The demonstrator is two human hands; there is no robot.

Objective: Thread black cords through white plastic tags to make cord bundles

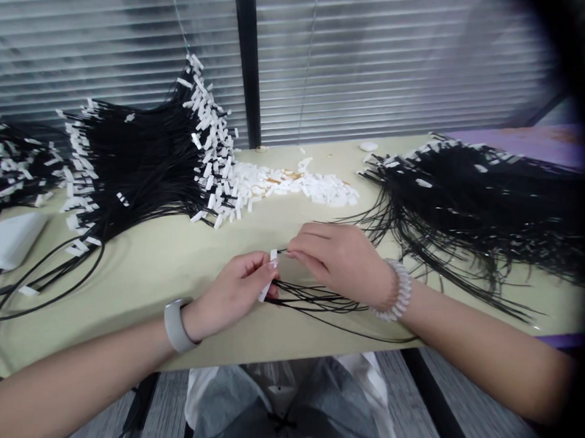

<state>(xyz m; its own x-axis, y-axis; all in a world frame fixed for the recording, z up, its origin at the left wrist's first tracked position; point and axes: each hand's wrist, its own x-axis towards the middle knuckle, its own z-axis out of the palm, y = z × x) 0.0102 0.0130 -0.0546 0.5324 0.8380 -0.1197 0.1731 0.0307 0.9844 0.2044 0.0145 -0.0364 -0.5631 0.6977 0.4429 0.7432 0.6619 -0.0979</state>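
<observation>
My left hand [235,293] pinches a white tag [266,290] between thumb and fingertips, the fingers pressed together; a grey band [176,325] circles that wrist. My right hand [340,262] lies just beside it, its fingers [307,244] also pressed together, their tips pinching a thin black cord [281,251] at the tag's upper end. A loose hank of black cords [318,304] runs from the tag under my right hand, across the table [185,266]. A beaded bracelet [400,290] sits on my right wrist. Farther off lie a heap of loose white tags [290,184], a tagged cord bundle [138,164] to the left and a second bundle [471,200] to the right. A white adapter [6,242] rests at far left; blinds [361,61] stand behind.
</observation>
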